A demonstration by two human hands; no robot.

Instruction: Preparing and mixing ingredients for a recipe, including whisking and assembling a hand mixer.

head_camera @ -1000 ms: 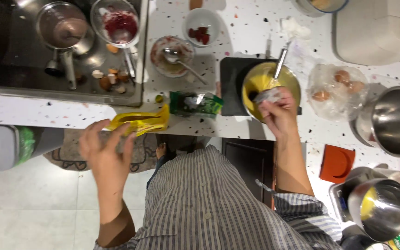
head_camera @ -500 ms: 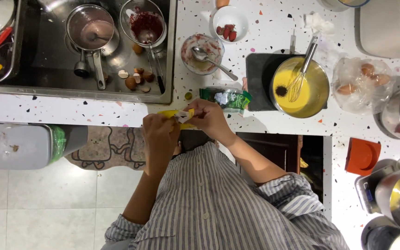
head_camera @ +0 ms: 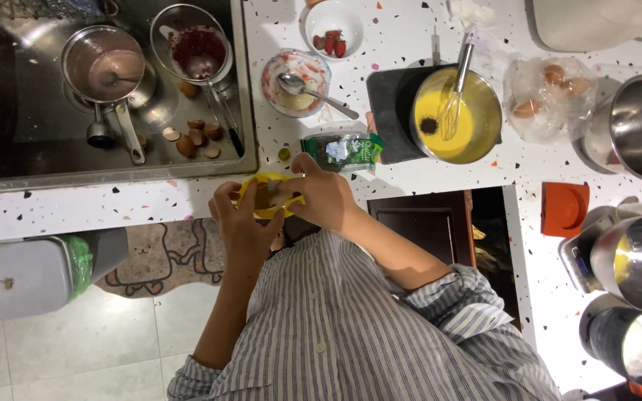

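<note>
Both hands, left hand and right hand, clamp the yellow tool (probably a hinged squeezer): rigid, light, likely slick; grip at its rim.

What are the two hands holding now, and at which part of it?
Both hands, left hand and right hand, hold one yellow packet by its opposite ends.

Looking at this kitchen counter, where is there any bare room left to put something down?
Bare counter lies between the strawberry bowl and the whisk bowl of yellow batter. Another strip runs along the sink front edge, left of both hands on the yellow tool. It is crowded on the far side, around the egg bag, steel pots and orange block.
</note>
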